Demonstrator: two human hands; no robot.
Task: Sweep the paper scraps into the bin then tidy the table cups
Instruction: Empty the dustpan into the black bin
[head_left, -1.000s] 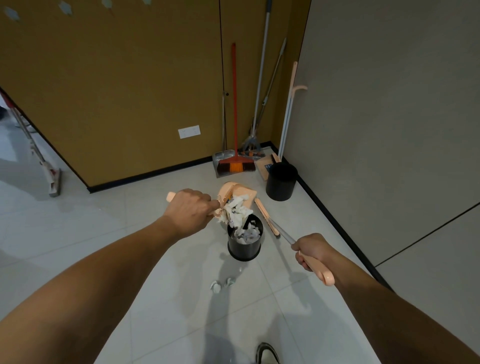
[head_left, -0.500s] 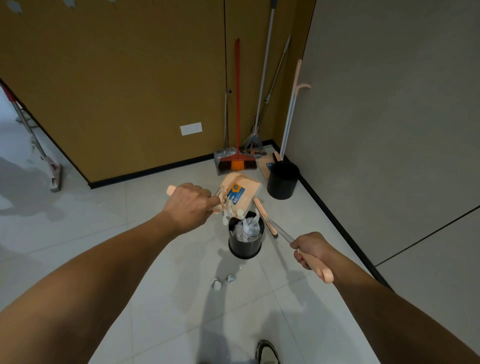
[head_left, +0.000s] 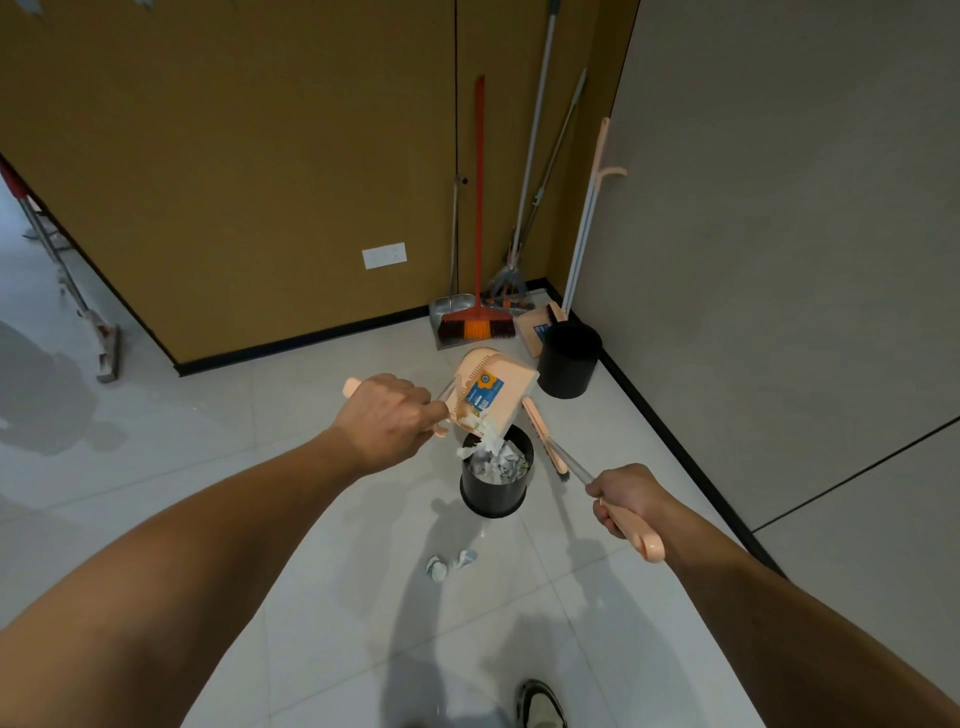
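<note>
Scraps in bin (below left hand); dustpan tilted

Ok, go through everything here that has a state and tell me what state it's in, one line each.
Left hand: grips the dustpan handle.
Dustpan: tipped over the near bin, scraps sliding out.
Near bin: upright, holding paper scraps.
Right hand: grips the brush handle.
Brush: held beside the near bin, idle.
Floor scraps: two, not yet swept.
Far bin: upright, contents hidden.

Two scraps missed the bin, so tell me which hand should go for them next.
Right. The right hand already grips the broom beside the bin, near the two scraps. The left hand holds the dustpan tipped over the bin.
</note>
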